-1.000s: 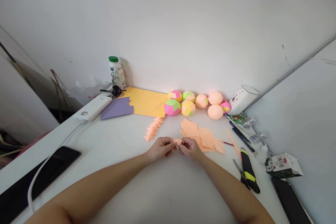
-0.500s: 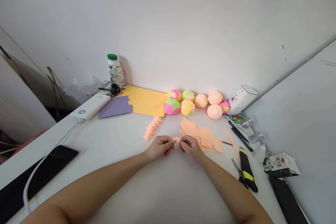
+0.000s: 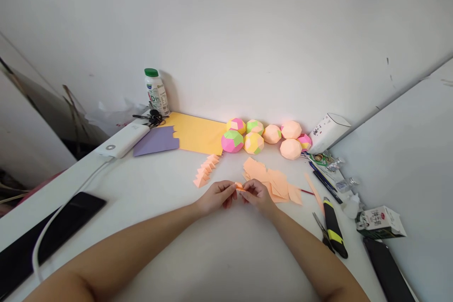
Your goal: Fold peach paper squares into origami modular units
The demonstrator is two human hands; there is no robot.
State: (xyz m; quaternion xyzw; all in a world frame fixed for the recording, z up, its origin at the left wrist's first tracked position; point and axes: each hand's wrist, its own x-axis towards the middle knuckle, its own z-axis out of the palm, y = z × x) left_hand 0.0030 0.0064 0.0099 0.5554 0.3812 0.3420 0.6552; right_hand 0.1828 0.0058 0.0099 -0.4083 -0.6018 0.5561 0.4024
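Observation:
My left hand (image 3: 216, 195) and my right hand (image 3: 257, 195) meet at the middle of the white table (image 3: 184, 226). Both pinch a small folded peach paper piece (image 3: 239, 186) between their fingertips. Just beyond the right hand lies a loose pile of peach paper squares (image 3: 272, 181). A row of folded peach units (image 3: 206, 170) lies beyond the left hand. Several paper balls, some multicoloured (image 3: 232, 141) and some peach (image 3: 290, 148), stand along the wall.
A yellow sheet (image 3: 198, 133), a purple sheet (image 3: 156, 141), a white power bank (image 3: 123, 140), keys (image 3: 153, 117) and a bottle (image 3: 156, 91) sit at the back left. A black phone (image 3: 38, 240) lies left. Scissors and a utility knife (image 3: 333, 229), a carton (image 3: 380, 222) and clutter line the right.
Both hands have drawn closer together around the paper piece, which now shows less between the fingers. The view has shifted slightly.

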